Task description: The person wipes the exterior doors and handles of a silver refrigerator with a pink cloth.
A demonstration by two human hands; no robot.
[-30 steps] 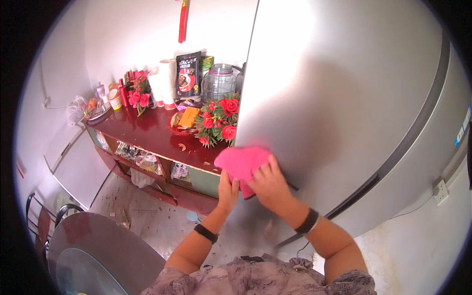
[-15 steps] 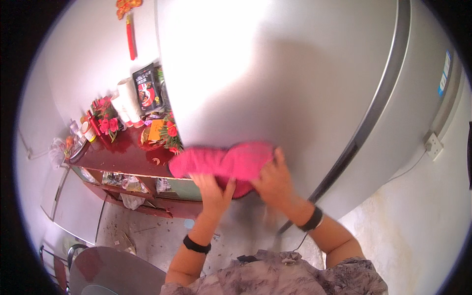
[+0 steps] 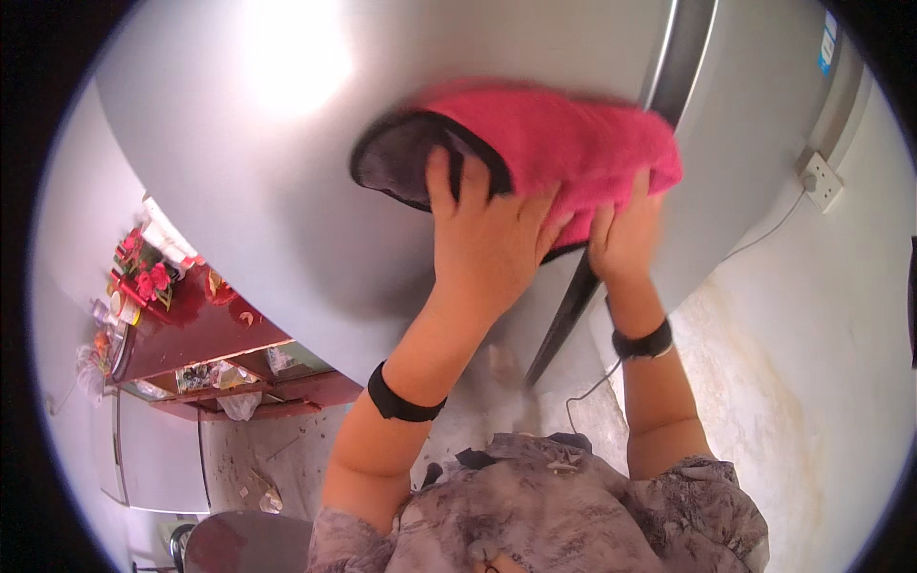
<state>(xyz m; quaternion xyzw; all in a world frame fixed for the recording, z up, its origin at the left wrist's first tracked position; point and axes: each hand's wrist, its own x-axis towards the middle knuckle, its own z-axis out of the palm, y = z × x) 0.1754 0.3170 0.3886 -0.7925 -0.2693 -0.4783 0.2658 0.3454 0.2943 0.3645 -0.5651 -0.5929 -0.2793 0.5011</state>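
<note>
A pink cloth (image 3: 583, 134) with a grey inner side and dark edging lies folded and bunched against the silver refrigerator door (image 3: 258, 181). My left hand (image 3: 485, 234) is on its left half, the fingers spread over the grey side and the thumb side against the pink fold. Gripping the lower right edge is my right hand (image 3: 628, 234), its fingertips partly sunk in the fabric. The cloth covers part of the dark vertical strip (image 3: 564, 325) along the door. Both wrists wear black bands.
At left, a dark red cabinet (image 3: 172, 346) carries red flowers (image 3: 153, 279), white rolls and small items. A wall socket (image 3: 823, 181) with a plugged-in cord is on the right. A dark rounded chair or table top (image 3: 244, 544) stands at lower left.
Both hands have moved up and right across the door with the cloth, which has opened to show its grey side. The view has shifted, pushing the cabinet further left.
</note>
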